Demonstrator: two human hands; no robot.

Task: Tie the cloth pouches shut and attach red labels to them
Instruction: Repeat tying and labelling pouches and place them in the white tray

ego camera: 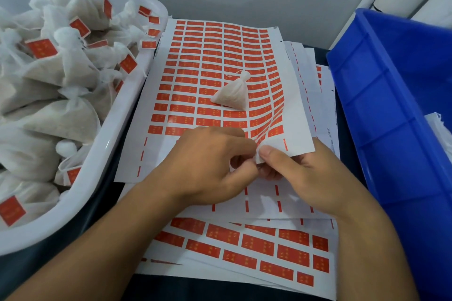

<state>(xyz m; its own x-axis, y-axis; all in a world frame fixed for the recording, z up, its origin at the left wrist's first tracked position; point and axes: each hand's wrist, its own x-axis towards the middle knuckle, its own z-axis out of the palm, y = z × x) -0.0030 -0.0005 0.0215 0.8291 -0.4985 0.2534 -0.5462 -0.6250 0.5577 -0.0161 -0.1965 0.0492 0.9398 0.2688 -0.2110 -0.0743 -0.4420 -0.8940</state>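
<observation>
A tied white cloth pouch [232,95] lies on the red label sheet [208,68].

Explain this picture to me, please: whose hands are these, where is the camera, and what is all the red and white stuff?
There is no machine here: a person wears a camera on the head, so you look down at their own two hands. The left hand and right hand together pinch the near edge of a sheet of red labels, peeling part of it up. One tied cloth pouch, with no label yet, lies on that sheet. More label sheets are stacked underneath. At left, a white tub holds finished pouches with red labels attached. At right stands a blue plastic crate; only a bit of white cloth shows inside it.
</observation>
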